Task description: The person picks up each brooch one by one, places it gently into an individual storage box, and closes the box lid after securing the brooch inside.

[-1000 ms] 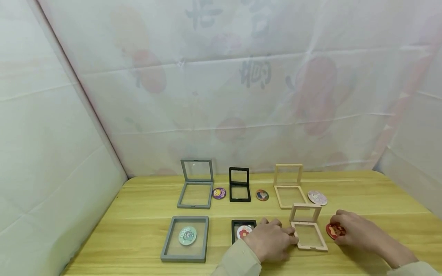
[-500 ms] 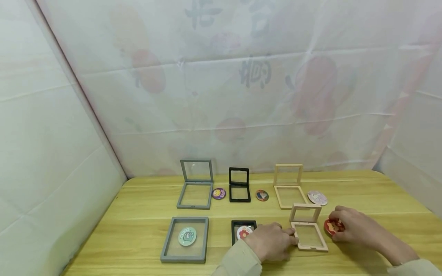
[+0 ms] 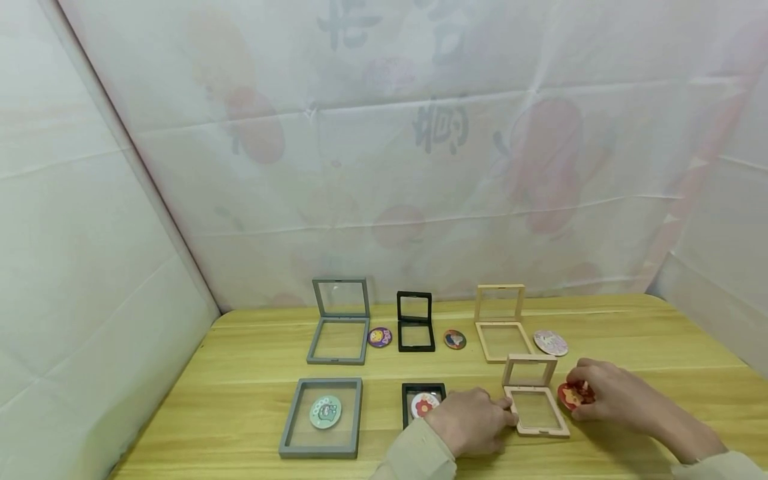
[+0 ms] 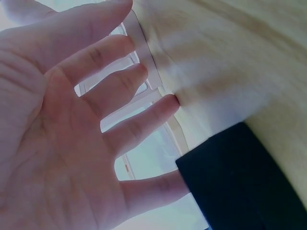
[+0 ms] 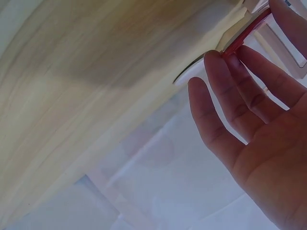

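Note:
My right hand [image 3: 621,397] pinches a red round badge [image 3: 573,397] by its edge, slightly tilted, just right of a small pink-beige display frame [image 3: 540,433]. That frame lies on the table with its lid raised. At the frame's left side my left hand [image 3: 471,421] rests, its index finger touching the rim; the left wrist view shows extended fingers beside the frame. Partly covered by this hand is a black frame [image 3: 423,386] with a red-flower badge [image 3: 425,404] in it. In the right wrist view the red badge [image 5: 244,34] sits between thumb and fingertips.
A grey frame [image 3: 318,451] holding a green badge [image 3: 326,412] lies at front left. Behind stand an opened grey frame [image 3: 336,361], black frame [image 3: 417,348] and yellow frame [image 3: 504,325]. Purple [image 3: 380,337], dark multicoloured [image 3: 455,339] and pale lilac badges [image 3: 550,343] lie beside them.
The right hand has moved a little left with the red badge, closer to the pink-beige frame. My left hand stays at the frame's side, its fingers drawn slightly in.

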A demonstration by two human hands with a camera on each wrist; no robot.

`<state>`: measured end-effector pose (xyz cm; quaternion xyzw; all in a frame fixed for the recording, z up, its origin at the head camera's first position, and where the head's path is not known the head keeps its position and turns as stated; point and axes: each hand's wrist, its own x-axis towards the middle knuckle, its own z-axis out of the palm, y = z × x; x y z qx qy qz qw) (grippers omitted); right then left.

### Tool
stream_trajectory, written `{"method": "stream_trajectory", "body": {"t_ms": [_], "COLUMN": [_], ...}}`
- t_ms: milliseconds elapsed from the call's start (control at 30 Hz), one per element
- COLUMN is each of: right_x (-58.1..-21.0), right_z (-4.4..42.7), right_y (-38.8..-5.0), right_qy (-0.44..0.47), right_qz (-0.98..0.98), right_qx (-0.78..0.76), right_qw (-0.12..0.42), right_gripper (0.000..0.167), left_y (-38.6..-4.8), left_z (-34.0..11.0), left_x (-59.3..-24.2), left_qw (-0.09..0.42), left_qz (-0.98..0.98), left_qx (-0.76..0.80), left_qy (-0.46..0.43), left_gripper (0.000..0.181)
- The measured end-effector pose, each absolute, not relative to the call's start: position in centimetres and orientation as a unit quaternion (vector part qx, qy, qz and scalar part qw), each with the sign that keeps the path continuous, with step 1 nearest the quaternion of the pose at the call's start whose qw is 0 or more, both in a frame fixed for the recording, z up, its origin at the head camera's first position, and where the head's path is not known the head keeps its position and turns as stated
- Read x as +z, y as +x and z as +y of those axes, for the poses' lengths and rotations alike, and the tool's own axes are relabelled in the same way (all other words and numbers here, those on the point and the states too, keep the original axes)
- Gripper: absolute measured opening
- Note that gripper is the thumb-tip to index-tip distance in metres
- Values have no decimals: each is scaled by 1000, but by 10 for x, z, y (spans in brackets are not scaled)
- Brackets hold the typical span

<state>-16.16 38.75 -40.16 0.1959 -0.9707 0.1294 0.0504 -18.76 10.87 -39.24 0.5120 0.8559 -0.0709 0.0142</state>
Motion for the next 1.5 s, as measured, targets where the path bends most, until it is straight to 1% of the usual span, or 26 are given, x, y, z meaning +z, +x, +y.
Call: {"method": "stream_trajectory", "body": {"t_ms": [333,500,800,1033,1233,1500], "right_x": [-400,-399,-399,-398,-400,-402], "right_z": [385,382,373,367,359,355], "right_y": [-161,-160,-158,-159,-160,-159], "right_qy": [204,208,219,217,213,212], "right_qz": [-967,-966,-962,-962,-963,-964], "right_qx": [144,139,143,156,156,145], "right_qw": [49,57,75,52,44,65], "right_gripper": [37,38,35,40,38,36], "left_y": [-187,-187,-188,-188,-189,-191], "left_z": [109,109,109,109,109,109], "left_x": [-392,-392,-392,-391,-392,-392], "left_qw": [13,8,1,3,7,7], "left_qz": [857,856,854,853,852,847], "left_qx": [-73,-73,-74,-71,-69,-68], "left_qy": [510,512,514,518,520,528], "left_gripper": [38,37,33,31,31,31]}}
